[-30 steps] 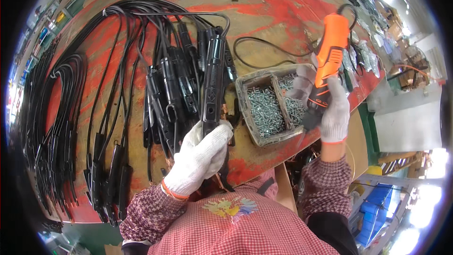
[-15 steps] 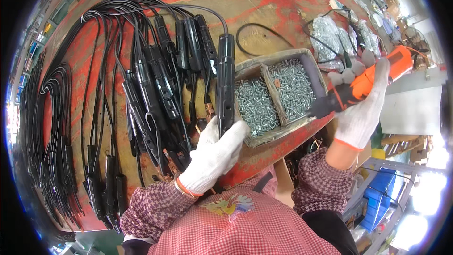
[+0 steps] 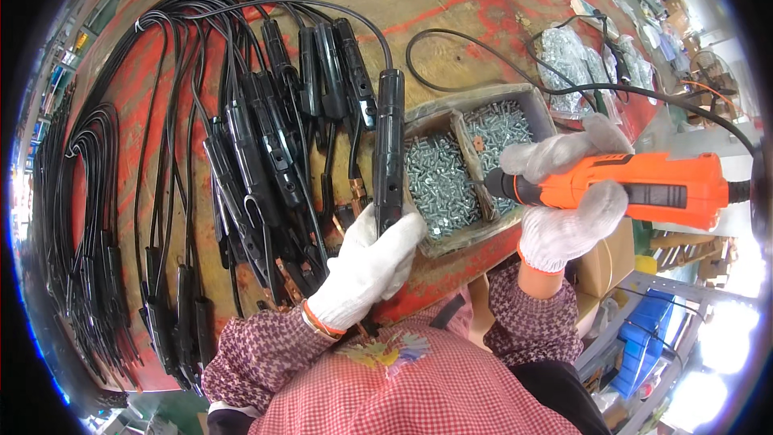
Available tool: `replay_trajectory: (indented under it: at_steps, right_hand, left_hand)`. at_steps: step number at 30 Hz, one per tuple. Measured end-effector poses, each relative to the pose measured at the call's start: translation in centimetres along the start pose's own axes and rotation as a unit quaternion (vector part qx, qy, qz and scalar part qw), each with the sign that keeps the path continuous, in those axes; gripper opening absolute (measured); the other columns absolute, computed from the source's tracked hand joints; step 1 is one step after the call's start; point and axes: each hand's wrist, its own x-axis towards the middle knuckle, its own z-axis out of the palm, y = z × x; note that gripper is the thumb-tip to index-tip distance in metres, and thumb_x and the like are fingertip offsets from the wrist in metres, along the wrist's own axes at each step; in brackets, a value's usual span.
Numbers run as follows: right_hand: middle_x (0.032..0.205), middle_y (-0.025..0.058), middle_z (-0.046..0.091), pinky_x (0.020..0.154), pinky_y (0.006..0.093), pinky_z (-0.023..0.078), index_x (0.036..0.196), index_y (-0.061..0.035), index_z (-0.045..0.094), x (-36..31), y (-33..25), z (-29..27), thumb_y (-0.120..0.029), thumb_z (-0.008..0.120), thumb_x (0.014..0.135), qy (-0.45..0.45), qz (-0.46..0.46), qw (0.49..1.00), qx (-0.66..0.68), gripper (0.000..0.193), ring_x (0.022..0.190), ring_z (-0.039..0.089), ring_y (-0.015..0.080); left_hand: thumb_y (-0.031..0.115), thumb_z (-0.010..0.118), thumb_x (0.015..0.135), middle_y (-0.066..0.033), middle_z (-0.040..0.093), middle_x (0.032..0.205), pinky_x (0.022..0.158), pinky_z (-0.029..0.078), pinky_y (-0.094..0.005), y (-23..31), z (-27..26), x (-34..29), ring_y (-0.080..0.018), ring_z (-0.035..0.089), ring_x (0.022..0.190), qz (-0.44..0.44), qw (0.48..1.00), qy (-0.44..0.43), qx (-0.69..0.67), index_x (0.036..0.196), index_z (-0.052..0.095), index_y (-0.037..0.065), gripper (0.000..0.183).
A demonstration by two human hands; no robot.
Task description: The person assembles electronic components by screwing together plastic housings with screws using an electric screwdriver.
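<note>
In white knit gloves, my left hand (image 3: 369, 262) grips the lower end of a black plastic handle (image 3: 390, 141), held upright with a black cable running from its top. My right hand (image 3: 576, 197) is wrapped round an orange and black electric screwdriver (image 3: 636, 185). The tool lies level, its black nose pointing left over the screw box (image 3: 439, 247), close to the handle but apart from it. Small silver screws (image 3: 441, 185) fill both compartments of the box. Left of my left hand lies a pile of similar black handles (image 3: 266, 137), some with copper-coloured metal ends (image 3: 290, 278).
Bundled black cables (image 3: 105, 125) cover the table's left side. At the back right sit clear plastic bags (image 3: 564, 56). The screwdriver's cord (image 3: 644, 95) loops behind the screw box. Below the red, worn table edge at right are a cardboard box (image 3: 604, 262) and a blue bin (image 3: 644, 346).
My right hand has swung the screwdriver down and leftward, from tilted to level, so its nose now hangs over the screws. The left hand still holds the black handle almost unmoved.
</note>
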Motion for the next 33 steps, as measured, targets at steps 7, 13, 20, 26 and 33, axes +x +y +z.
replay_trajectory:
  at_steps: [7,13,20,26,33]
  right_hand:
    - [0.094,0.0118,0.06,0.061,0.0467,0.057,0.138,0.004,0.04,0.7,-1.2,2.9,-0.045,0.061,0.092,0.063,-0.032,0.986,-0.148,0.07,0.074,0.062,0.0261]
    - [0.07,0.0055,0.052,0.047,0.0352,0.044,0.106,0.0016,0.048,2.8,-3.6,6.2,-0.059,0.057,0.09,0.149,-0.069,0.952,-0.259,0.064,0.051,0.046,0.0157]
    - [0.06,-0.0035,0.034,0.041,0.0302,0.026,0.104,-0.0032,0.046,3.6,-4.8,6.5,-0.067,0.047,0.091,0.127,-0.044,0.978,-0.16,0.065,0.045,0.029,0.0105]
    - [0.064,-0.0072,0.032,0.044,0.0248,0.023,0.107,-0.0038,0.048,4.0,-4.0,7.5,-0.058,0.056,0.092,0.017,0.023,1.0,0.013,0.057,0.05,0.029,0.0057]
    - [0.067,-0.0053,0.036,0.043,0.0264,0.026,0.114,0.0016,0.054,2.8,-2.5,6.9,-0.06,0.053,0.093,0.078,0.054,0.994,0.044,0.065,0.052,0.031,0.0074]
  left_hand:
    - [0.022,0.065,0.09,0.0056,0.048,0.058,0.038,0.032,-0.023,-0.2,-0.3,0.2,-0.0057,0.039,0.04,0.008,1.0,-0.002,0.028,0.1,0.05,0.007,0.023]
    - [0.025,0.066,0.09,0.0057,0.046,0.059,0.038,0.031,-0.023,-0.7,-0.5,0.3,-0.0054,0.038,0.041,0.02,0.998,-0.011,0.051,0.105,0.05,0.007,0.029]
    - [0.025,0.067,0.091,0.0065,0.045,0.059,0.037,0.028,-0.0231,-0.7,-0.5,0.1,-0.005,0.037,0.041,0.027,0.999,-0.032,0.033,0.103,0.05,0.01,0.026]
    - [0.025,0.068,0.09,0.0057,0.045,0.059,0.036,0.029,-0.0227,-1.8,-0.7,0.9,-0.0051,0.039,0.041,0.053,0.998,-0.023,0.027,0.101,0.05,0.008,0.027]
    - [0.026,0.068,0.088,0.005,0.047,0.06,0.037,0.03,-0.0231,-1.5,-0.4,0.8,-0.0054,0.039,0.041,0.076,0.996,-0.019,0.043,0.102,0.05,0.008,0.029]
